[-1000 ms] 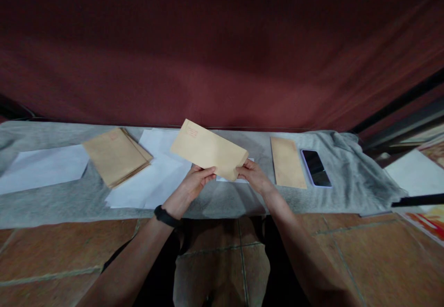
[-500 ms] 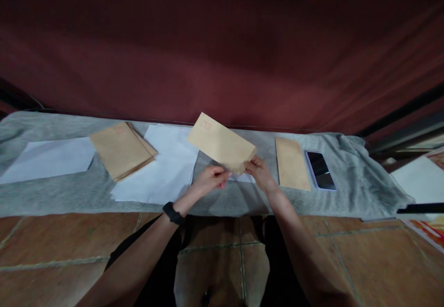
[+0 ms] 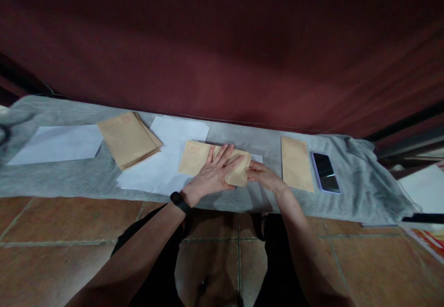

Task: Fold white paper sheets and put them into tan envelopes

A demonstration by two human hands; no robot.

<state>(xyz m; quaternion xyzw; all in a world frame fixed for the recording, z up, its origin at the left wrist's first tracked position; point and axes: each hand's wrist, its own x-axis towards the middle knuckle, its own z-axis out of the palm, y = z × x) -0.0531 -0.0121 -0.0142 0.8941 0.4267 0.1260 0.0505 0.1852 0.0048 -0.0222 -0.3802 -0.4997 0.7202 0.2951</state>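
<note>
A tan envelope with a red printed mark lies flat on the grey cloth. My left hand presses down on it with fingers spread. My right hand touches the envelope's right end, fingers pinched at its edge. A little white paper shows at that end, behind the envelope. I wear a black wristband on the left wrist.
A stack of tan envelopes and white sheets lie to the left, another white sheet farther left. A single tan envelope and a phone lie to the right. A dark red curtain hangs behind.
The envelope was held up in the air by both hands; it now lies flat on the cloth, my left hand spread on top of it.
</note>
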